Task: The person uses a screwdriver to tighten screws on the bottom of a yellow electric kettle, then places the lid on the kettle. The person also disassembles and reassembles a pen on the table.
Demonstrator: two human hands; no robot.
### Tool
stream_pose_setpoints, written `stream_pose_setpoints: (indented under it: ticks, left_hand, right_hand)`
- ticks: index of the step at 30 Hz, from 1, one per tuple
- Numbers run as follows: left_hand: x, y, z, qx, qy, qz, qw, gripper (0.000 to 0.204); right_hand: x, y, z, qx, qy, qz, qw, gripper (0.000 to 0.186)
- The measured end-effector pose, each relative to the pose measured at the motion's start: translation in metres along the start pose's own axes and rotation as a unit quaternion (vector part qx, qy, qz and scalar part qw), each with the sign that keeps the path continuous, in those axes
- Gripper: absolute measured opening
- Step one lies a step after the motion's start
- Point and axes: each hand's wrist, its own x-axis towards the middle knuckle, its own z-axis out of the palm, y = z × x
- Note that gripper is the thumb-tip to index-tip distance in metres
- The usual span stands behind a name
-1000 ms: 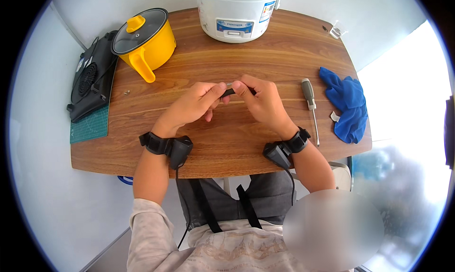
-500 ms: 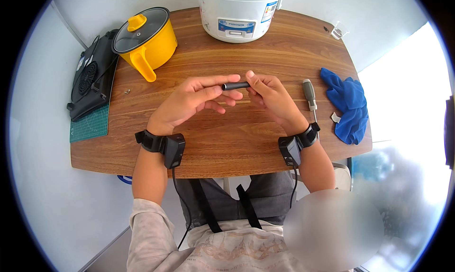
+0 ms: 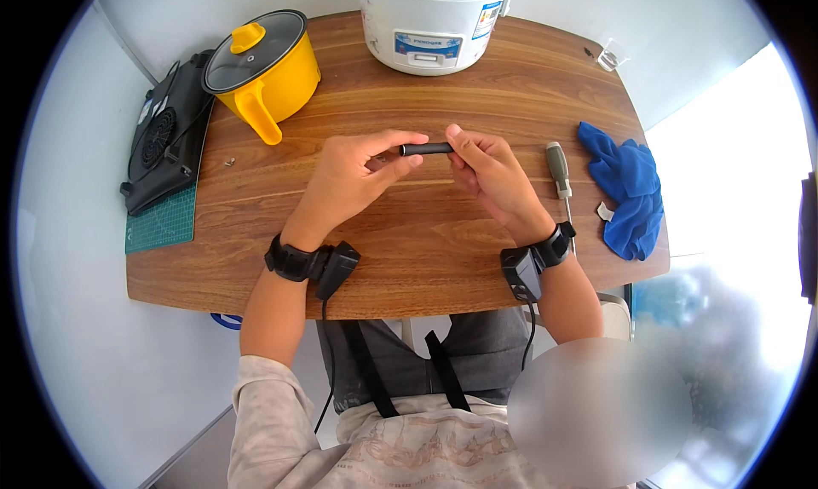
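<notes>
A short black tube (image 3: 428, 148) lies sideways above the middle of the table. Its right end is in my right hand (image 3: 492, 169), pinched between thumb and curled fingers, which hide that end. My left hand (image 3: 349, 175) has its thumb below and forefinger above the tube's left end, closed around it in a pinch; the other fingers are folded behind. A dark band with a black box sits on each of my wrists. Right of my right hand lies a screwdriver (image 3: 558, 169) with a grey handle, its shaft toward me.
The wooden table (image 3: 409, 259) carries a yellow pot (image 3: 285, 93) with a glass lid, a white rice cooker (image 3: 426, 33), and a blue cloth (image 3: 629, 182). A black appliance (image 3: 166, 140) rests at the left on a green cutting mat (image 3: 166, 225). Tiny metal bits (image 3: 229, 162) lie near the pot.
My left hand has turned: its spread fingers have folded in and the thumb now comes from below the tube. Its wrist has shifted right. My right hand keeps its hold almost unmoved.
</notes>
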Motion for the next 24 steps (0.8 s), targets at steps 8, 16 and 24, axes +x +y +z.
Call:
stream_pose_setpoints:
  ticks: [8, 16, 24]
  left_hand:
    - [0.001, -0.002, 0.004, 0.160, 0.059, 0.157, 0.973, 0.017]
    - [0.002, -0.008, 0.003, 0.157, 0.011, 0.099, 0.982, 0.033]
    - [0.005, -0.016, -0.004, 0.162, 0.020, 0.051, 0.985, 0.032]
  right_hand:
    - [-0.002, -0.003, 0.007, -0.094, 0.040, -0.057, 0.993, 0.049]
    - [-0.002, -0.004, 0.003, -0.160, 0.064, -0.062, 0.983, 0.050]
    - [-0.005, -0.018, -0.006, -0.280, 0.090, -0.117, 0.949, 0.039]
